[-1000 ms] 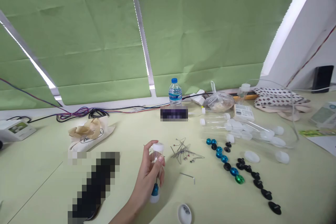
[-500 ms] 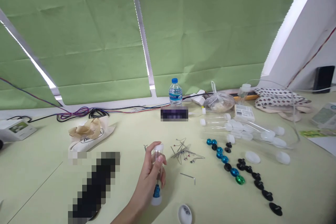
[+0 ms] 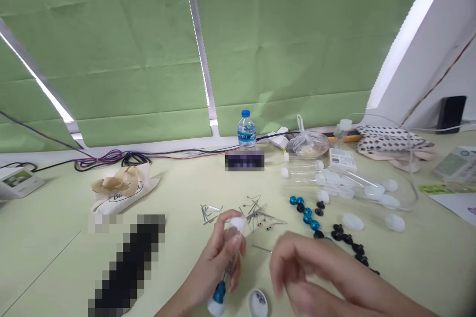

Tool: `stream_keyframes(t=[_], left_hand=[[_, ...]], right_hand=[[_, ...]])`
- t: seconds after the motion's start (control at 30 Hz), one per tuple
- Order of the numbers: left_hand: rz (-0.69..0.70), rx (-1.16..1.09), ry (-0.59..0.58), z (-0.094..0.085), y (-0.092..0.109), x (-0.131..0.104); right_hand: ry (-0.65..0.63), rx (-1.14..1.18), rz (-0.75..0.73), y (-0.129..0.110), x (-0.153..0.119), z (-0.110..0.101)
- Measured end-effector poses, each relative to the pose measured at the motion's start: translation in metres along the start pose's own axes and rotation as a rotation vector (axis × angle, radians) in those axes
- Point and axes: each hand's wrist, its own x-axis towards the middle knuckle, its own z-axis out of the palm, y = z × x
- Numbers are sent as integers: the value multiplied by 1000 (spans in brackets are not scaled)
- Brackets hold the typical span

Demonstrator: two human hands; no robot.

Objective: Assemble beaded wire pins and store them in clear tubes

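Observation:
In my left hand (image 3: pixel 225 257) is a clear plastic tube (image 3: pixel 231 257) with white caps at both ends, its top leaning right. A shiny blue piece with thin metal rods sits inside near the lower cap. My right hand (image 3: pixel 308 272) hovers over the table to the right, fingers curled and blurred by motion; whether they hold anything is hidden. Beside its fingertips lies a hex key (image 3: pixel 261 248), partly covered. Below, between the hands, stands a small white dish (image 3: pixel 258 303) with tiny dark bits in it. Bent metal rods (image 3: pixel 262 214) lie behind my left hand.
To the right are blue knobs (image 3: pixel 307 215), black stemmed discs (image 3: pixel 347 238) and white-capped clear tubes (image 3: pixel 301 172). Short metal pins (image 3: pixel 208 213) lie behind the left hand. A water bottle (image 3: pixel 246 133) stands at the back, a cloth pouch (image 3: pixel 124 190) at left.
My right hand has come into view from the lower right, over the hex key. My left hand has tilted the tube, its top now farther right and its bottom lower.

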Motion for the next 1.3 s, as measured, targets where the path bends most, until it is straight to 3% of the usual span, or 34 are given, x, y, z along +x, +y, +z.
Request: stream_keyframes(t=[0.03, 0.1, 0.23, 0.37, 0.57, 0.63, 0.8, 1.03, 1.3], left_hand=[[-24, 3, -74, 1, -2, -2], [-60, 16, -182, 3, -7, -5], [-136, 154, -251, 3, -14, -8], [-176, 218, -298, -3, -13, -9], [-254, 17, -488, -13, -1, -3], [-261, 34, -479, -17, 3, -1], [-247, 128, -302, -26, 9, 1], [-316, 117, -359, -31, 13, -1], [-384, 34, -478, -38, 18, -4]], right_hand=[[89, -149, -10, 7, 9, 0], [117, -385, -102, 21, 23, 1], [-63, -624, -141, 29, 33, 6], [-239, -618, -100, 20, 29, 3], [-139, -506, -238, 23, 25, -4], [-73, -507, -250, 25, 26, -7], [15, -599, -296, 33, 31, -12], [32, -759, -471, 47, 34, -7], [-29, -882, -505, 43, 30, -5]])
